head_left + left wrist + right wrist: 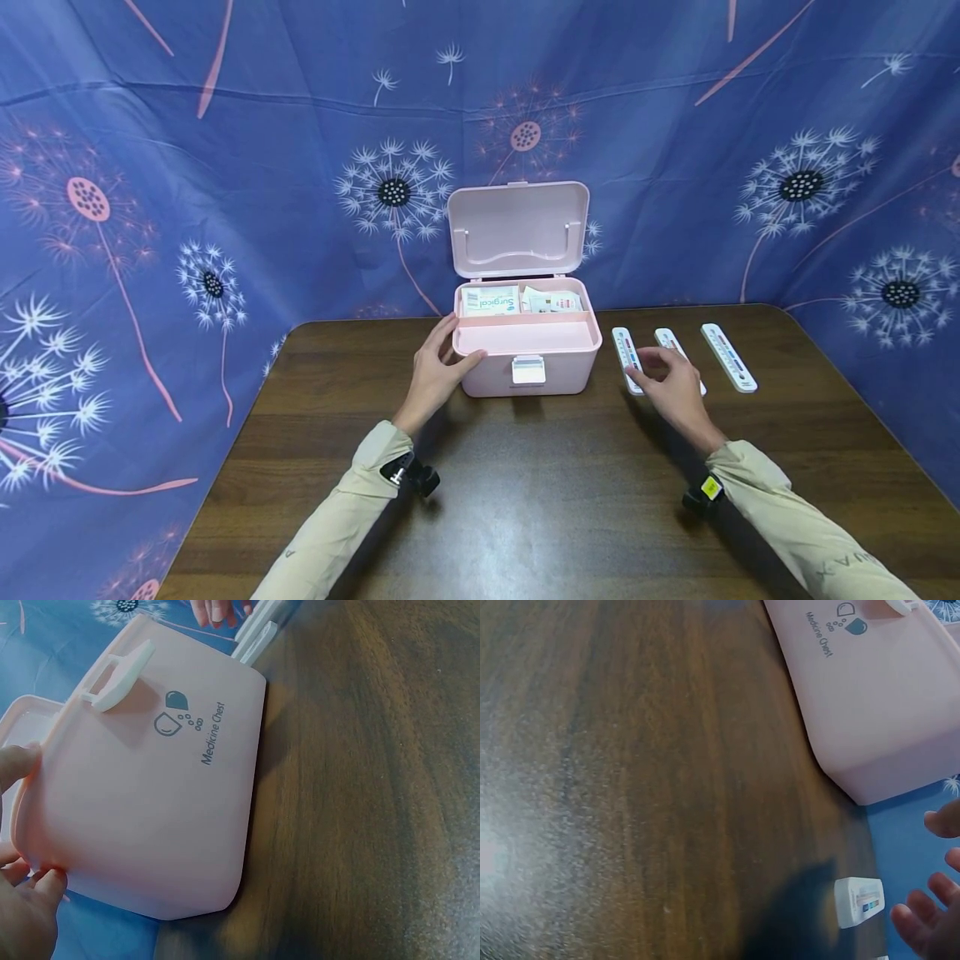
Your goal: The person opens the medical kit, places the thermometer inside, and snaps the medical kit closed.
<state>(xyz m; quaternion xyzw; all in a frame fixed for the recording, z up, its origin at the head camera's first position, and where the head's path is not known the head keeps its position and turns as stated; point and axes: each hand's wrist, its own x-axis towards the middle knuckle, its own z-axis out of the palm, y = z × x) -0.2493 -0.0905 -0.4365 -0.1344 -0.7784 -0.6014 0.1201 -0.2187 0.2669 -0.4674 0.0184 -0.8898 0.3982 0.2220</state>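
Observation:
A pink medicine chest (pixel 483 379) stands with its lid (pixel 521 229) raised. My left hand (pixel 437 372) holds the chest's left front corner, thumb at the front rim and fingers along the left side. To the right of the chest lie three slim white strips with coloured markings, which look like thermometers: a left one (pixel 624 350), a middle one (pixel 667 337) and a right one (pixel 729 358). Above the left and middle strips hovers my right hand (pixel 675 392), partly hiding them. In the right wrist view its fingers (pixel 921 909) are apart, with nothing between them.
Inside the chest's upper tray sit a box marked Surgical (pixel 490 301) and white packets (pixel 551 301); the front compartment (pixel 517 335) shows its pink floor. A white latch (pixel 528 370) hangs at the front. Behind the wooden table (pixel 525 508) hangs a blue dandelion-patterned cloth (pixel 300 183).

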